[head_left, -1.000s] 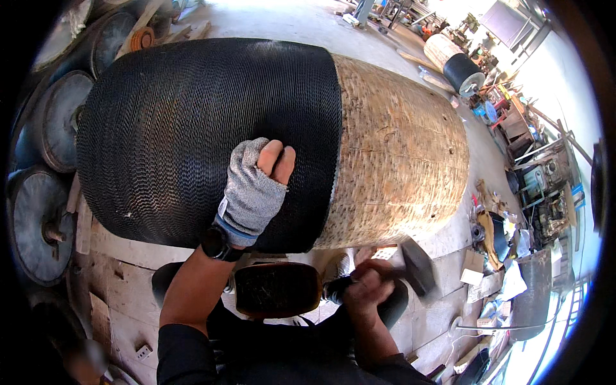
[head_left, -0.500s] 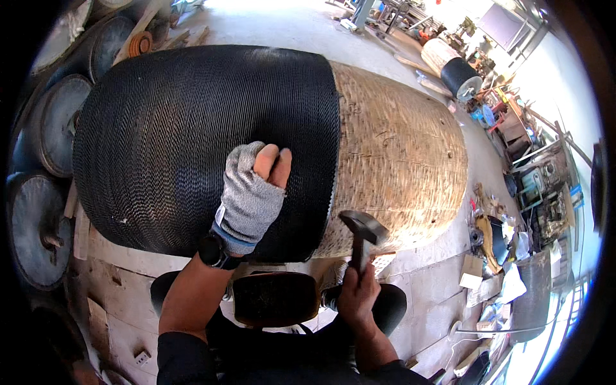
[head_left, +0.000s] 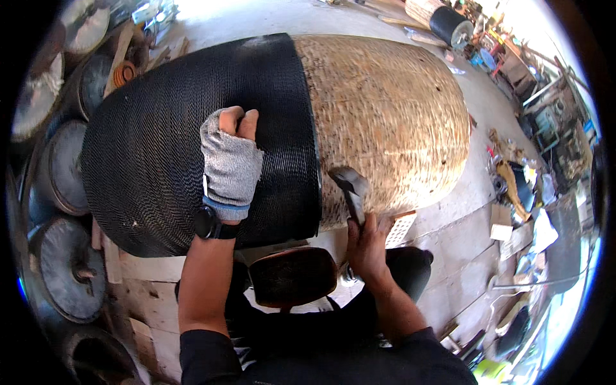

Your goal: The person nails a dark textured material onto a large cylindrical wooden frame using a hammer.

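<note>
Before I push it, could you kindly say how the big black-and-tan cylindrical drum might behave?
The drum would probably roll, being round-sided. Its bulk beside the grey-gloved left hand suggests considerable weight. Its ridged black covering probably isn't slippery.

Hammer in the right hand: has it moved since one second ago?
Yes: judged against the roller, the hammer has moved left and forward, nearer the edge of the black covering.

The bare roller section point(head_left: 391, 122) looks rough, wooden.
</note>
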Demonstrator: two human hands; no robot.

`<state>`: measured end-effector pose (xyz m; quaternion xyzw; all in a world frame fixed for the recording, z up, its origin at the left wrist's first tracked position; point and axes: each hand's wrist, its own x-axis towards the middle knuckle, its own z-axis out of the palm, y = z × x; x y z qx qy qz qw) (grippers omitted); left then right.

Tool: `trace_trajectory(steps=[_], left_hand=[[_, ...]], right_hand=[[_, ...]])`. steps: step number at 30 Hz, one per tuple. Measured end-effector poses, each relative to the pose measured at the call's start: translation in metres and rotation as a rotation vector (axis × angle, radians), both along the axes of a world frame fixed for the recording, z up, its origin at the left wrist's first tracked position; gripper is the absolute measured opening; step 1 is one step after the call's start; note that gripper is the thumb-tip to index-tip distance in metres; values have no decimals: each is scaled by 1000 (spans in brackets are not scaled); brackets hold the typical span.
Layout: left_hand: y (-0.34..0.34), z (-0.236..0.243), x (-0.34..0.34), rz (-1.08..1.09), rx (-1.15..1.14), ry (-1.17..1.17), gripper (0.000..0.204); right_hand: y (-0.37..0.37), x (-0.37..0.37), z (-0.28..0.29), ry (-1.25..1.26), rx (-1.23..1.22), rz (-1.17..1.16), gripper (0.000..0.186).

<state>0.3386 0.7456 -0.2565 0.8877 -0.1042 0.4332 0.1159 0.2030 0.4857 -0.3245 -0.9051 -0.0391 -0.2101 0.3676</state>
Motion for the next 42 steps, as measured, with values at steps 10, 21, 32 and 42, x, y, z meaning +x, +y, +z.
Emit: trace_trajectory(steps=[10,21,32,42], left_hand=[[-51,13,-55,-68,79,-91,26],[-102,-42,-99,-388,-287,243,58],[-118,-19,-94,-224,-266,391,70],[-121,-24,-98,-202,-339,408,86]], right_hand=[[11,-46,-47,585,1063,244,32],[-22,-45,-30,279,385,101,25],[-20,-39,-18,79,254,101,22],[-18,-39,-3,102,37,77,25]])
